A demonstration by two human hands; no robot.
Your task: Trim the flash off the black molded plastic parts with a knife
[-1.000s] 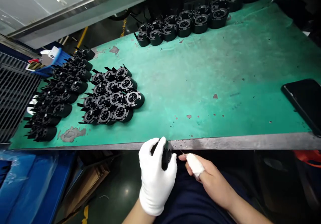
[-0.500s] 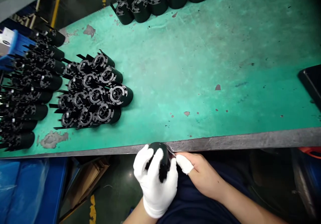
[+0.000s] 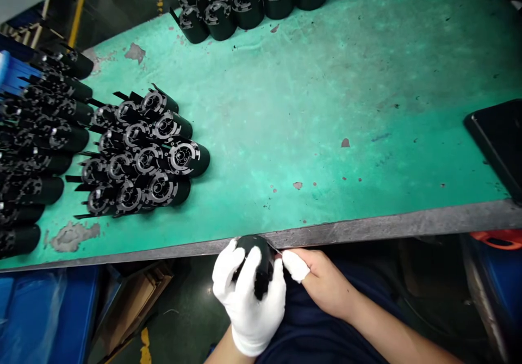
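Note:
My left hand, in a white glove, is wrapped round a black cylindrical plastic housing just off the table's front edge. My right hand is bare except for a white cover on the thumb. Between its thumb and fingers it pinches a thin metal blade, whose tip lies against the right side of the housing. The blade's handle is hidden in the hand. Similar black housings stand in a group on the table to the left.
More black housings line the far edge, and others crowd the left end. The green tabletop has a grey front edge. A black flat object lies at the right. Below are cardboard and a blue bin.
The view has shifted a little, so the table things appear slightly further left. Both hands keep the same grip, with the blade still at the housing's side.

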